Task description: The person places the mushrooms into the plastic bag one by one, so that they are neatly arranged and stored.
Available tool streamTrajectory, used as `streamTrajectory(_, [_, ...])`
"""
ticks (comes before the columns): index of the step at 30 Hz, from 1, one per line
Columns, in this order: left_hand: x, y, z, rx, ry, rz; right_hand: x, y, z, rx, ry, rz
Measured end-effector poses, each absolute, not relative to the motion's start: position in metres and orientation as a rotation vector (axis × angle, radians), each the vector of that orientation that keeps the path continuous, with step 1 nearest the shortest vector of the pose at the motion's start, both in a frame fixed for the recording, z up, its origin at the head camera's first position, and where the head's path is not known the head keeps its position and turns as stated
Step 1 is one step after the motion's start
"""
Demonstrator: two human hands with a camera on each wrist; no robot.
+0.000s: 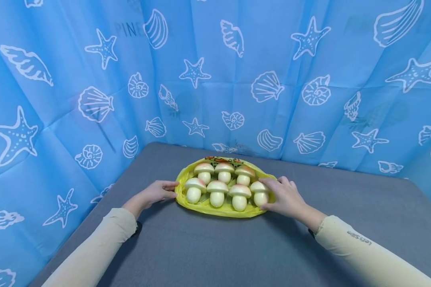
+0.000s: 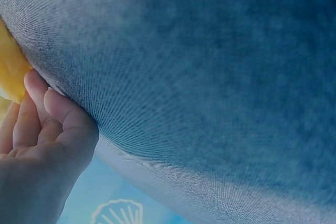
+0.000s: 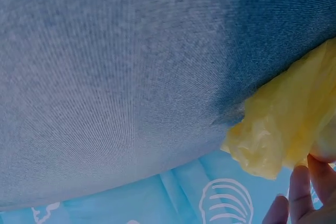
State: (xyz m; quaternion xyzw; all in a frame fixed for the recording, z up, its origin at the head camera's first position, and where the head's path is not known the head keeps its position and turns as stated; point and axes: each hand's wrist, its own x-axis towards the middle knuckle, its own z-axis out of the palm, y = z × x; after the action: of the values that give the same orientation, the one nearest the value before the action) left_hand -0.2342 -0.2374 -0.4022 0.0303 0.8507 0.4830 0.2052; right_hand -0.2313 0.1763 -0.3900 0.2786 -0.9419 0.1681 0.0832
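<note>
A yellow plastic bag (image 1: 219,211) lies spread on the grey table with its mouth wide, holding several toy mushrooms (image 1: 217,193) with pale stems and cream, reddish-tinged caps, set upright in two rows. At the bag's left rim, my left hand (image 1: 158,192) touches the plastic with nearly straight fingers; the left wrist view shows its fingertips against the yellow edge (image 2: 11,69). On the other side, my right hand (image 1: 285,197) holds the rightmost mushroom (image 1: 260,193) of the front row between thumb and fingers. The right wrist view shows mostly crumpled bag (image 3: 283,119) beside those fingers.
The grey cloth-covered table (image 1: 208,251) reaches out on both sides of the bag. A blue curtain (image 1: 215,99) with white shells and starfish hangs behind the table and along its left side. Red and dark print (image 1: 224,160) shows at the bag's back rim.
</note>
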Motion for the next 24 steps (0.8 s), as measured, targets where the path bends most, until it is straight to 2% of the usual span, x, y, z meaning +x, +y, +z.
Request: streamTrajectory(24, [-0.2355, -0.2358, -0.4044, 0.033, 2.383, 1.348, -0.2313, 0.1810, -0.3936, 0.836, -2.884, 0.590])
